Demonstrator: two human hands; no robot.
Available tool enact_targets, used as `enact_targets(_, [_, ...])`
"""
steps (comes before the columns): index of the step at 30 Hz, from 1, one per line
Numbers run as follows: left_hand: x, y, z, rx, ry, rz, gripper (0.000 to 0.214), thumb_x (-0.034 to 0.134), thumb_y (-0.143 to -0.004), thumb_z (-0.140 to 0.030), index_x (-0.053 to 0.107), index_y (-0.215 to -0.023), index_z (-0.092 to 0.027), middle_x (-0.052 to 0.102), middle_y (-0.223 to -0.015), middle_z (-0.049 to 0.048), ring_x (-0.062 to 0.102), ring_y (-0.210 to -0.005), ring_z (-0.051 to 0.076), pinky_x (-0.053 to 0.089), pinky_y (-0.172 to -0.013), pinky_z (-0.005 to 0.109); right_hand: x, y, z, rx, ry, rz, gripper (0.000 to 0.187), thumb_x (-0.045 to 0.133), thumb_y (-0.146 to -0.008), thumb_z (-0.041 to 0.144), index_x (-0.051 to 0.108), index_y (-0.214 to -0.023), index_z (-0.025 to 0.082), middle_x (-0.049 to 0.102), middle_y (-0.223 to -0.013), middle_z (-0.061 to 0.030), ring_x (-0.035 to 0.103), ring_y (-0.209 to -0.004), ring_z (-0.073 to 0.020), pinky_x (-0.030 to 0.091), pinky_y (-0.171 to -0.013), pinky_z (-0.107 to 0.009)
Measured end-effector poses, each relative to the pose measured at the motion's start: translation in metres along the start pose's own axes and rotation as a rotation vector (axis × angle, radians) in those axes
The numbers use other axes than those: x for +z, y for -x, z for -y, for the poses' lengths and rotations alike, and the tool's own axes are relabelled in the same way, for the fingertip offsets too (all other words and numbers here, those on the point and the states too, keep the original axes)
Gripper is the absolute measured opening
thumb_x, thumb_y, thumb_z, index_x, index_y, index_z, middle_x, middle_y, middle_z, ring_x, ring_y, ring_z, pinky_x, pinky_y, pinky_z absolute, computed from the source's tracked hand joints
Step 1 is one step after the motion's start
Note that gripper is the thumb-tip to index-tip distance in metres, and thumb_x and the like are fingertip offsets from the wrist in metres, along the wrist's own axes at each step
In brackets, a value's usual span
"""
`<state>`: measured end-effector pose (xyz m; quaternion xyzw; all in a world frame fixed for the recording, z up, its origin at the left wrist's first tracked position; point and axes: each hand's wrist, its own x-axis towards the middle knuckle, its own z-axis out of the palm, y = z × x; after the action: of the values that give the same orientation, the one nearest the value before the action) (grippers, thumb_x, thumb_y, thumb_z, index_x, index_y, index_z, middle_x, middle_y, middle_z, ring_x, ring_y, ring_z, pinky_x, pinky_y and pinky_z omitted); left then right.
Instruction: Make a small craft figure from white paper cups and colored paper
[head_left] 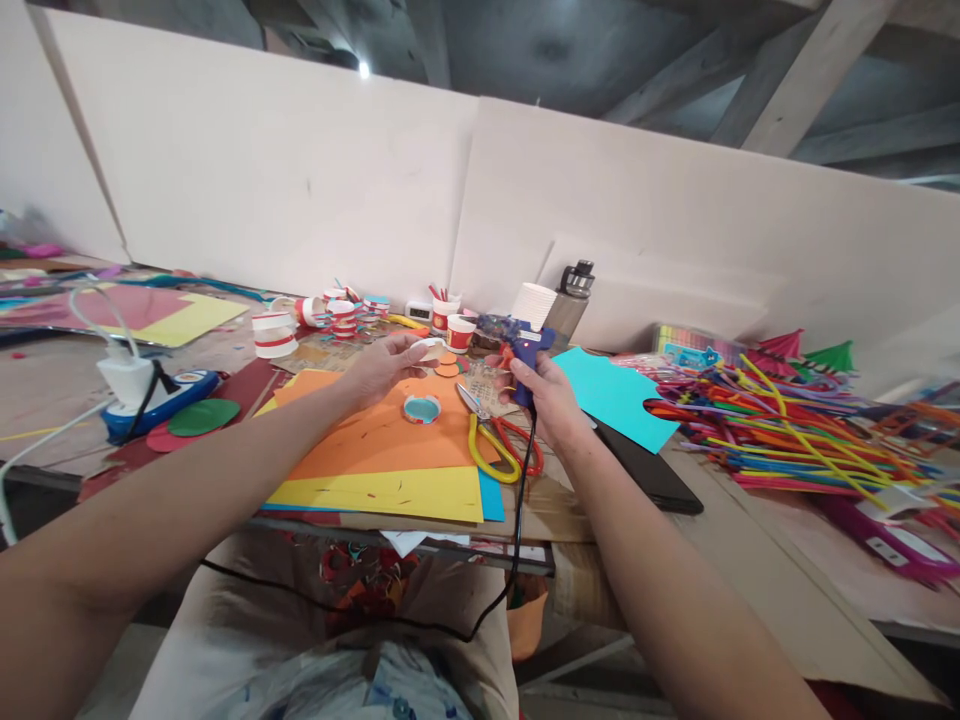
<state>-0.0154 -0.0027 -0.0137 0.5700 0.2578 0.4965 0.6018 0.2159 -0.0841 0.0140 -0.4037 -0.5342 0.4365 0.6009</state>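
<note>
My right hand (550, 392) is wrapped round the handle of a blue hot glue gun (531, 350), whose nozzle end points left. A black cord hangs down from its grip. My left hand (384, 366) pinches a small white cut piece of paper cup (430, 350) above the paper sheets. Below, a short cup ring with a teal inside (422, 409) lies on an orange sheet (352, 430). Scissors with yellow handles (495, 462) and red-handled scissors (535, 445) lie between my hands, on the sheets and cardboard.
Cut red-and-white paper cups (274, 336) stand at the back left. A bottle (570, 305) stands behind the glue gun. Right are a cyan sheet (611, 395) and a heap of coloured pipe cleaners (780, 430). A blue power strip (161, 402) lies left. The black cord crosses my lap.
</note>
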Motion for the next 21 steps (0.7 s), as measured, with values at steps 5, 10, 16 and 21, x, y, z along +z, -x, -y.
enact_targets(5, [-0.0007,-0.0010,0.0018,0.025,0.021,-0.002,0.043,0.084,-0.067,-0.048,0.068,-0.090,-0.015,0.072,-0.099,0.0078,0.069,-0.095,0.021,0.049,-0.079,0.031,0.0043,0.0059,0.0018,-0.006,-0.028,0.093,0.037,0.078,-0.070,0.043,0.055,-0.090,0.022,0.067,-0.082,0.0017,0.051,-0.058,-0.0086,0.044,-0.051,-0.022])
enact_targets(10, [-0.0014,-0.0027,0.0033,0.037,0.048,0.005,0.041,0.085,-0.067,-0.044,0.068,-0.090,-0.015,0.072,-0.099,0.0073,0.068,-0.097,0.021,0.048,-0.079,0.031,0.0061,0.0062,-0.0039,0.057,-0.088,0.147,0.039,0.082,-0.067,0.040,0.052,-0.085,0.022,0.060,-0.070,0.0056,0.049,-0.054,-0.0080,0.043,-0.048,-0.021])
enact_targets(16, [0.0008,-0.0010,0.0028,0.045,0.057,0.013,0.041,0.086,-0.067,-0.043,0.068,-0.088,-0.013,0.072,-0.098,0.0083,0.069,-0.096,0.022,0.048,-0.079,0.031,0.0069,0.0066,-0.0068,0.080,-0.071,0.159,0.037,0.080,-0.069,0.040,0.052,-0.086,0.021,0.067,-0.079,0.0032,0.049,-0.055,-0.0068,0.043,-0.048,-0.020])
enact_targets(21, [0.0029,0.0005,0.0006,0.027,0.085,0.003,0.042,0.087,-0.065,-0.042,0.067,-0.087,-0.013,0.072,-0.098,0.0085,0.069,-0.094,0.021,0.048,-0.078,0.030,0.0059,0.0068,-0.0073,0.092,-0.075,0.153,0.037,0.080,-0.069,0.038,0.051,-0.084,0.021,0.067,-0.079,0.0037,0.048,-0.054,-0.0062,0.042,-0.048,-0.020])
